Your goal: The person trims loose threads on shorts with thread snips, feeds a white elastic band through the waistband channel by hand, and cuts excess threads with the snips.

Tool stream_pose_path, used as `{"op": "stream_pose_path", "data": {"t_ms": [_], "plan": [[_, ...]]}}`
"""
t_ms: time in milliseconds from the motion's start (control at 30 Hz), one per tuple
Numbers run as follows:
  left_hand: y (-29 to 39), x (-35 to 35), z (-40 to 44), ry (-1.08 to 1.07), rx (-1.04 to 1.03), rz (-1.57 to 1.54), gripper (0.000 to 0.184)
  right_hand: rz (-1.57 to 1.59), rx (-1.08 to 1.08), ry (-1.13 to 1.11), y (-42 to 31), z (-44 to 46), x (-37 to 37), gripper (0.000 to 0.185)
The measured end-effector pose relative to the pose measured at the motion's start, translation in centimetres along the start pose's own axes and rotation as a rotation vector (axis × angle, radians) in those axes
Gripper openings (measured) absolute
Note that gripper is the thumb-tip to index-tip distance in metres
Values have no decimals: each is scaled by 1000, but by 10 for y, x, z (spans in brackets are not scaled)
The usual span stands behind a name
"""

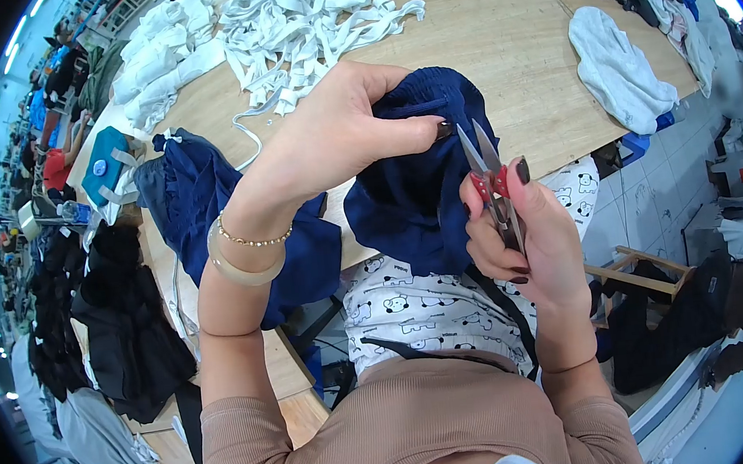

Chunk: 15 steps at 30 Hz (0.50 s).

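The navy garment (395,243) was pinched by the arched left hand (348,131) over the near edge of the bench (505,40); snips (499,184), blades parted, were gripped by the curled right hand (539,225); open surface was seen beyond.

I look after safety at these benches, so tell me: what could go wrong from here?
First, the open scissors in the right hand point up close to the left hand, so a slip might nick it. Second, they are right beside the navy garment that the left hand holds, so a stray snip might cut the cloth.
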<state>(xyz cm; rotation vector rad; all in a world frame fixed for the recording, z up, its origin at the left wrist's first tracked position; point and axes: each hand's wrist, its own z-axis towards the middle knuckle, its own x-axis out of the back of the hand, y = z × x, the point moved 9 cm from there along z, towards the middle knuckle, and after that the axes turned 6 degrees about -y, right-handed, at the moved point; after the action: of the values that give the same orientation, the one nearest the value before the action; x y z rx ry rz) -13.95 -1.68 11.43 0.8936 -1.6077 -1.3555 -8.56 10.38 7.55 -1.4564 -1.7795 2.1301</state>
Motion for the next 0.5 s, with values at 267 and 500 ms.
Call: {"op": "stream_pose_path", "data": {"t_ms": [267, 500], "plan": [[-2, 1, 0, 15, 32, 10, 16, -4, -1, 67, 2, -1, 6, 43], [1, -1, 0, 30, -2, -5, 14, -44, -6, 119, 3, -1, 9, 42]]}}
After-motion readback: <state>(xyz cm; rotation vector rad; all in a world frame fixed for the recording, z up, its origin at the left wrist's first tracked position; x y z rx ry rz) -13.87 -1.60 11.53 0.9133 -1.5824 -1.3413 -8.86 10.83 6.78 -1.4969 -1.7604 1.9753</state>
